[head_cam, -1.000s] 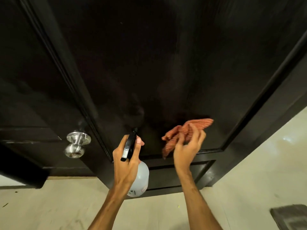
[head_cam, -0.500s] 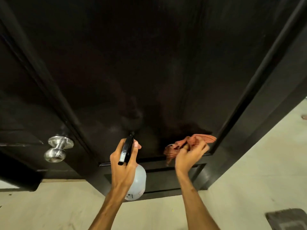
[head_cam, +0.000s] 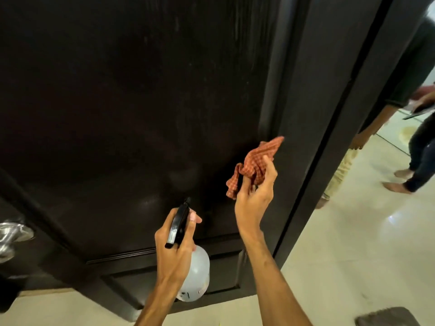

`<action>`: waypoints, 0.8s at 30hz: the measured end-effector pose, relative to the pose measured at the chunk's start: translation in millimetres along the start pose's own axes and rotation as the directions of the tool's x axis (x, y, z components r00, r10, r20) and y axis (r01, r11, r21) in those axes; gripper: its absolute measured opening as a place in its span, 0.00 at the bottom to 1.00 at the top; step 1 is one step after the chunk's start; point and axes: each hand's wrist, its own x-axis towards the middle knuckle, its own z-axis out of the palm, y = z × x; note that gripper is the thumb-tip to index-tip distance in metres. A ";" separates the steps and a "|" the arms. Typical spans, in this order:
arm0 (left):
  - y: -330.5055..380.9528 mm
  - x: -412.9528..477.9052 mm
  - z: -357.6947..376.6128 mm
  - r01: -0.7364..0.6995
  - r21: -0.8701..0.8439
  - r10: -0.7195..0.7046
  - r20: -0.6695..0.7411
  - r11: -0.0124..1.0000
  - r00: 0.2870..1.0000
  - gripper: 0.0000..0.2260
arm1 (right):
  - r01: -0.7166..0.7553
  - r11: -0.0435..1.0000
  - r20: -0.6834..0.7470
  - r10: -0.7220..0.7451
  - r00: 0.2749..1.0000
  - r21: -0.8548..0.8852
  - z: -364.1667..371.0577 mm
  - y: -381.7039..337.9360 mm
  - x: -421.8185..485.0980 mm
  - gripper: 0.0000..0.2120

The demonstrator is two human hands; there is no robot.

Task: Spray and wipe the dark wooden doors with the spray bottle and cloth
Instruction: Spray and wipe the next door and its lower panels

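finding: the work is judged to be part-way through, with no door showing as finished.

the left hand [head_cam: 175, 252] is gripping the spray bottle [head_cam: 199, 276] at its neck, fingers curled round it under the black trigger head [head_cam: 177, 228]. the nozzle is pointing at the upper panel [head_cam: 141, 102] of the dark wooden door [head_cam: 292, 95]. the bottle is hanging near the panel's bottom edge, apart from the wood.

the right hand [head_cam: 255, 196] is pinching a bunched orange checked cloth [head_cam: 255, 161] between thumb and fingers, holding it at the right side of the panel. whether the cloth is touching the wood cannot be told.

faint vertical streaks [head_cam: 235, 43] and a dull sheen are showing on the panel, suggesting that it is being sprayed and wiped. the lower panel [head_cam: 169, 276] below the bottle and the left leaf carrying the metal door knob [head_cam: 13, 234] are giving no sign either way. these are judged as remaining.

two people [head_cam: 421, 147] are standing on the pale tiled floor [head_cam: 353, 255] at the far right, well apart from the work.
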 end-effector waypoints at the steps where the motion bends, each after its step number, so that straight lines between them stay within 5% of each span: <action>1: 4.8 -0.5 7.3 -0.005 -0.005 0.005 -0.001 1.000 1.000 0.06 | -0.001 0.999 0.022 0.001 1.000 -0.035 -5.1 12.2 -1.3 0.25; 7: 31.4 4.3 37.8 -0.036 -0.025 0.037 0.006 0.999 0.999 0.07 | -0.118 0.988 0.142 0.131 0.981 -0.097 -23.3 40.7 -28.1 0.28; 10: 47.2 12.8 44.6 -0.074 -0.028 0.074 -0.005 0.997 0.997 0.07 | 0.091 0.992 0.130 -0.079 0.988 -0.086 -14.0 2.4 32.4 0.28; 14: 68.7 29.0 55.2 -0.122 -0.052 0.122 -0.004 0.991 0.993 0.06 | 0.415 0.890 0.182 -0.384 0.905 -0.188 -8.9 -20.7 86.4 0.18; 19: 98.0 45.8 64.5 -0.162 -0.118 0.164 0.006 0.980 0.986 0.07 | 0.593 0.717 0.346 -0.487 0.802 -0.366 -41.5 35.8 53.8 0.27; 22: 120.7 55.5 70.3 -0.192 -0.129 0.199 0.049 0.973 0.979 0.06 | 0.654 0.657 0.237 -0.615 0.752 -0.375 -37.4 4.7 117.6 0.29; 24: 136.9 63.0 74.7 -0.227 -0.133 0.238 0.071 0.965 0.969 0.07 | 0.608 0.710 0.081 -0.625 0.777 -0.356 -34.0 -38.1 176.9 0.18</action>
